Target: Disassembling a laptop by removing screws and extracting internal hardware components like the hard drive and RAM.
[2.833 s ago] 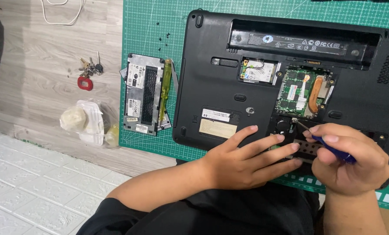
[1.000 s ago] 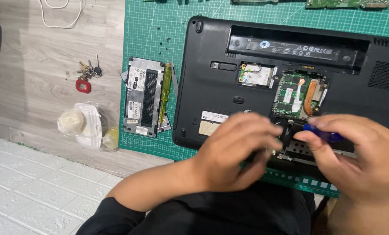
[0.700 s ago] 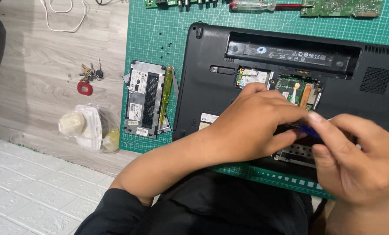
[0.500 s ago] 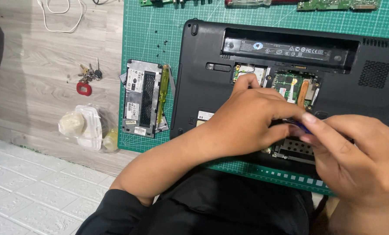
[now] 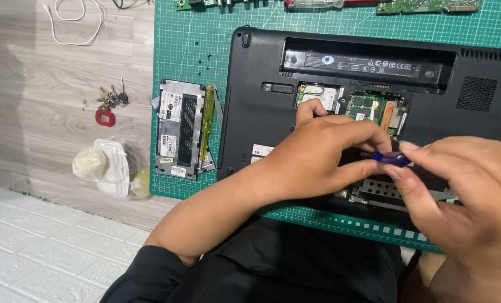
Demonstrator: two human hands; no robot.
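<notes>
A: What do the hands do?
B: The right hand (image 5: 463, 196) pinches a small blue-handled screwdriver (image 5: 392, 159). The left hand (image 5: 323, 148) curls on the upturned black plastic laptop (image 5: 262, 112).
A: Done?
B: Cover off, metal tray inside.

We see a pale grey wood-grain surface (image 5: 54, 73) filling the upper left, its planks running sideways with soft knots and streaks. A green cutting mat (image 5: 189, 39) with a fine white grid covers the surface from the middle to the right edge, its near border marked with small white squares. At the lower left we find a white panel (image 5: 43, 247) moulded like brickwork, meeting the wood along a slanted line. The light is even and soft, and we notice a dim shadow along the far left edge.
</notes>
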